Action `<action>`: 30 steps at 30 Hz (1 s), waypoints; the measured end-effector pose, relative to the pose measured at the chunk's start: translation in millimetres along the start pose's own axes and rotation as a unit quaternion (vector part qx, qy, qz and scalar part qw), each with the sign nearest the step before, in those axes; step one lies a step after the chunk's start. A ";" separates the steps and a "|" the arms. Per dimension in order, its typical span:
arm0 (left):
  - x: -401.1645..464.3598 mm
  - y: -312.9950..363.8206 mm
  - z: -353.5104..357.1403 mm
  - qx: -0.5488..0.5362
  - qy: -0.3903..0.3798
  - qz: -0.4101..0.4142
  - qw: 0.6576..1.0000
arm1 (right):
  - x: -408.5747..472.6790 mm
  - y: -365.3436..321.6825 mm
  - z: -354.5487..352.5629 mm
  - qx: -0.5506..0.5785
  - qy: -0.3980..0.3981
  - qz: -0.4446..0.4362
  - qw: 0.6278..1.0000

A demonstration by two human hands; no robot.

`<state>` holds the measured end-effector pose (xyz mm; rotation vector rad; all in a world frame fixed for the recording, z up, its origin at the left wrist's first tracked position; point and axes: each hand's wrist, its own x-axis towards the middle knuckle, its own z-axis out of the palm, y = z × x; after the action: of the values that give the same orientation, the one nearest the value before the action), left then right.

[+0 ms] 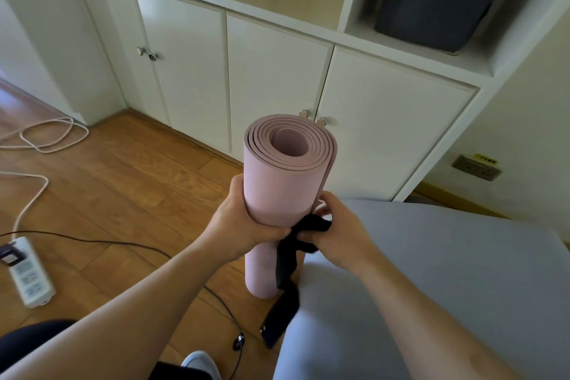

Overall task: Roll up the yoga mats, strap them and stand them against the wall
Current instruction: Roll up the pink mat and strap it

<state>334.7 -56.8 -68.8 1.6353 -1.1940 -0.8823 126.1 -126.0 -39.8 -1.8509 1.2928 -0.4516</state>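
Note:
A rolled pink yoga mat (282,182) stands upright on the wooden floor in front of the white cabinets. My left hand (243,225) wraps around the roll at mid-height from the left. On the roll's right side my right hand (336,234) grips a black strap (288,268). The strap is bunched between both hands, and its loose end hangs down to the floor. A grey yoga mat (447,271) lies flat and unrolled at the right, with its edge next to the pink roll.
White cabinet doors (271,80) with open shelves above stand just behind the roll. A white power strip (29,271), pale cables (46,136) and a black cable (123,245) lie on the floor at the left. A wall socket (476,166) sits at the right.

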 end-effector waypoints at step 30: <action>4.2 -7.3 -7.8 0.076 -0.003 0.017 0.997 | -21.3 -25.8 8.9 -0.273 0.178 -0.451 0.831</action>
<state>345.3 -57.9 -73.2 1.7293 -1.3167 -0.7913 139.1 -99.6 -21.7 -2.9570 0.6950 -1.0391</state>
